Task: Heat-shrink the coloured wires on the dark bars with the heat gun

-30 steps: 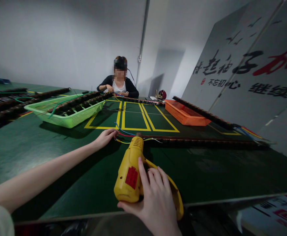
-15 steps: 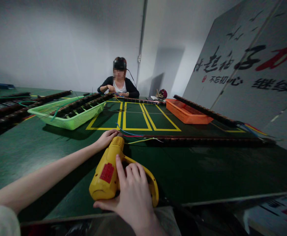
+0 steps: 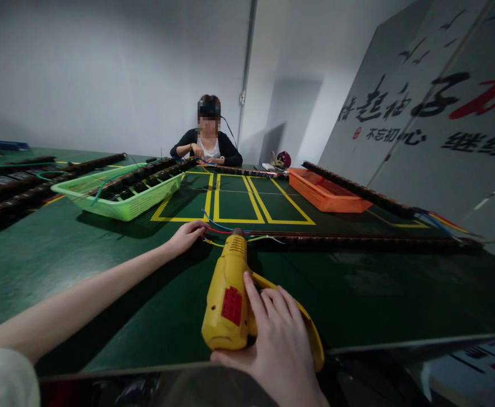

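My right hand [image 3: 279,339] is wrapped around a yellow heat gun [image 3: 226,305] with a red label on its back, its index finger stretched along the body. The metal nozzle [image 3: 239,232] points away from me, over the wires. To its left, my left hand [image 3: 186,236] is closed with fingertips pinched on the red wire [image 3: 219,230]. A blue wire [image 3: 217,225] curls just above, and a yellow-green wire [image 3: 262,238] runs beneath the nozzle. These wires come from the left end of a long dark strip [image 3: 357,244] lying across the table.
A green basket [image 3: 132,209] holding dark strips stands at the left, and an orange basket [image 3: 327,200] with another strip across it at the right. More strips [image 3: 22,198] lie far left. A co-worker [image 3: 207,138] sits across the green table [image 3: 124,322], which has yellow tape lines.
My right hand has carried the heat gun to the right, its nozzle shifting from near my left fingertips to farther along the wires. My left hand stays almost in place.
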Available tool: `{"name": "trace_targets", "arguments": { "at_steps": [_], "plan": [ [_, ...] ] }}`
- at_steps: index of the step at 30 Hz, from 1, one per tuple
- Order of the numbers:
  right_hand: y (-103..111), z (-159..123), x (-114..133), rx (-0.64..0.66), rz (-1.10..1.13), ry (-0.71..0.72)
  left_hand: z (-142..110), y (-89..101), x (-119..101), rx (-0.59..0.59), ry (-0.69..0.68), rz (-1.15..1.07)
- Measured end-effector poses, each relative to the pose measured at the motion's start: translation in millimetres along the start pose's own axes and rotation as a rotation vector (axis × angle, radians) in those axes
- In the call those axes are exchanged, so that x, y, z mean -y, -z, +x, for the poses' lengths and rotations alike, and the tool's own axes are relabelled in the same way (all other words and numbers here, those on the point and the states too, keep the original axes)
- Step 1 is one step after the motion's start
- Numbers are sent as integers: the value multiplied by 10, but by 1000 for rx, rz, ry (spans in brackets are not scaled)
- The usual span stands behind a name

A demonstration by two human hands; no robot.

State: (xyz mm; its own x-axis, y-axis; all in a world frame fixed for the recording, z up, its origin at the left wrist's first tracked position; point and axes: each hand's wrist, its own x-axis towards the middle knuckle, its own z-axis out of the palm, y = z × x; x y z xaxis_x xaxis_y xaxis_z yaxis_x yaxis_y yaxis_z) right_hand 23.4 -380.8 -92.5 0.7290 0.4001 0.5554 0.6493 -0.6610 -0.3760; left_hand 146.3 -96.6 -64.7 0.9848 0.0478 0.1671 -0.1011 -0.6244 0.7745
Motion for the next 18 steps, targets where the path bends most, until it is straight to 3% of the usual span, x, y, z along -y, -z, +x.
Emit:
{"name": "trace_targets", "arguments": {
  "at_steps": [6, 18],
  "plan": [
    [40, -82, -128, -63, -75, 13, 33, 5, 58, 1, -5, -14],
    [-39, -40, -54, -60, -136, 44, 51, -19, 116, 14, -28, 1]
  ]
}}
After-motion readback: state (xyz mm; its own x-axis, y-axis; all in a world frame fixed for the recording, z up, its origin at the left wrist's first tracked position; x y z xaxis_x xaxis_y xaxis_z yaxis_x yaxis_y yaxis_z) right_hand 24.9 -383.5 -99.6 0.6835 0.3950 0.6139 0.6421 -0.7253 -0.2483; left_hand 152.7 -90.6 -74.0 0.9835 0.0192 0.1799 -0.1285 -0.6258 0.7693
